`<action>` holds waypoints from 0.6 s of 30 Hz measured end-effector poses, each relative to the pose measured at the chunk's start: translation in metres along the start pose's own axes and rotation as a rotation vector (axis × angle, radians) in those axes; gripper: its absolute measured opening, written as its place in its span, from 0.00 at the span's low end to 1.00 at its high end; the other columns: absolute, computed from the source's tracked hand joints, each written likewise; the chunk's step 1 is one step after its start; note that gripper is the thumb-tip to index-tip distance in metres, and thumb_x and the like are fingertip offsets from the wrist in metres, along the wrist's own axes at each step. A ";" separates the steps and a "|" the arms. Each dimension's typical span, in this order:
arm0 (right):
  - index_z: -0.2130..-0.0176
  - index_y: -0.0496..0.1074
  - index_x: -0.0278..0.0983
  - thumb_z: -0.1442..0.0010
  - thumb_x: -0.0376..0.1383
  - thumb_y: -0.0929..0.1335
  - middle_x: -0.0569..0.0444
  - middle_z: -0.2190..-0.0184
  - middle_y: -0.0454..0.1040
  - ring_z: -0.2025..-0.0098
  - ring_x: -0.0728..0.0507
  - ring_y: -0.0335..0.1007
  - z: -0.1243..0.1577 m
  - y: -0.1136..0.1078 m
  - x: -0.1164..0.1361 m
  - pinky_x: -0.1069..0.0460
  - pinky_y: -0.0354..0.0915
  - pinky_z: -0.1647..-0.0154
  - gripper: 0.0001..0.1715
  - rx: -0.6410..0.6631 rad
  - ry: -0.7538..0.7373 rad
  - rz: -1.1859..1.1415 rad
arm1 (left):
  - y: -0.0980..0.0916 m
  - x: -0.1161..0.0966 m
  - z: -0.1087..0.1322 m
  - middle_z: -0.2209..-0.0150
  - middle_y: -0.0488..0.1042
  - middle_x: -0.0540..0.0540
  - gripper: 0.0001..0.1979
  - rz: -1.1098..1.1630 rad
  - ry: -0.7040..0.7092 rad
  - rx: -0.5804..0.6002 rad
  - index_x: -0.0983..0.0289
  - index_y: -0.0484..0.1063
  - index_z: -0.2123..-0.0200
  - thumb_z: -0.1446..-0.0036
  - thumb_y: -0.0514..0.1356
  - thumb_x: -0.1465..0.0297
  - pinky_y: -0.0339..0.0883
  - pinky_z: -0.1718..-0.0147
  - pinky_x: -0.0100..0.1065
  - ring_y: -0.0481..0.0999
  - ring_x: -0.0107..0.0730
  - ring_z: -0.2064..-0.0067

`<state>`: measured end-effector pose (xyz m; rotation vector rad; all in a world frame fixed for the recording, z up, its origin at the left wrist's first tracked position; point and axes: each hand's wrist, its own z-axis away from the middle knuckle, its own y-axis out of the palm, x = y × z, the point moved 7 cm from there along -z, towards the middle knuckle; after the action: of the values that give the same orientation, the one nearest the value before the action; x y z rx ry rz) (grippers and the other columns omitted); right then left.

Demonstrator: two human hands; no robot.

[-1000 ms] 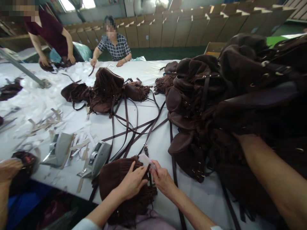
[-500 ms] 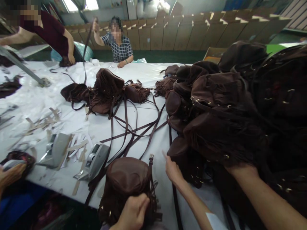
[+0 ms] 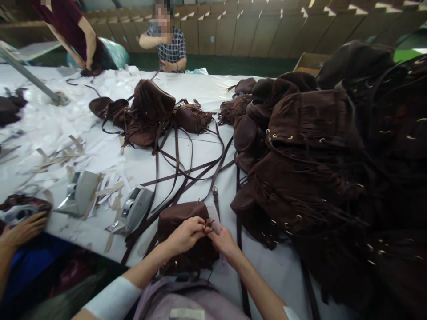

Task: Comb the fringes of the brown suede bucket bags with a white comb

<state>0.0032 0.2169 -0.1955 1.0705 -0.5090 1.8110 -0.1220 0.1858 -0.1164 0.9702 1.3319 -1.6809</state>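
A dark brown bag (image 3: 180, 213) lies on the white table right in front of my body. Over its right side my left hand (image 3: 188, 233) pinches a thin brown cord. Close beside it, fingertips nearly touching, my right hand (image 3: 222, 238) is closed on the same cord and a pale tag (image 3: 215, 226). A strap with a metal buckle (image 3: 215, 192) extends beyond the bag, just past my right hand.
A large pile of brown bags (image 3: 307, 115) covers the right side. More fringed bags (image 3: 143, 120) with long straps lie ahead. Tape dispensers (image 3: 135, 206) and paper strips are left. A co-worker's hand (image 3: 28, 229) is at far left; two people stand across the table.
Both my hands have come together over the bag; the right one was reaching toward the pile. Another person's arm has left the pile. Across the table, the raised strap has come down.
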 end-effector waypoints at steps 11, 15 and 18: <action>0.64 0.69 0.36 0.44 0.50 0.63 0.61 0.83 0.64 0.81 0.49 0.58 -0.019 0.005 -0.033 0.54 0.55 0.80 0.20 0.002 -0.013 0.116 | 0.029 0.059 0.074 0.40 0.63 0.65 0.37 -0.732 -0.148 -0.347 0.66 0.55 0.37 0.47 0.62 0.66 0.51 0.41 0.56 0.60 0.55 0.41; 0.62 0.70 0.40 0.57 0.42 0.73 0.56 0.67 0.72 0.64 0.44 0.67 -0.012 0.020 -0.027 0.51 0.64 0.63 0.21 0.017 -0.117 0.231 | 0.052 0.099 0.057 0.45 0.68 0.67 0.28 -0.764 -0.261 -0.262 0.70 0.62 0.41 0.47 0.59 0.73 0.51 0.42 0.57 0.63 0.54 0.44; 0.71 0.68 0.40 0.58 0.36 0.72 0.55 0.68 0.70 0.61 0.43 0.65 -0.014 0.026 -0.027 0.49 0.62 0.57 0.11 -0.036 -0.141 0.282 | 0.049 0.116 0.052 0.54 0.75 0.65 0.18 -0.699 -0.271 -0.226 0.68 0.71 0.51 0.47 0.57 0.75 0.57 0.48 0.55 0.68 0.52 0.49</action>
<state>-0.0213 0.2007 -0.2230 1.1525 -0.8088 1.9679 -0.1313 0.1145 -0.2319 0.1214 1.7358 -2.0053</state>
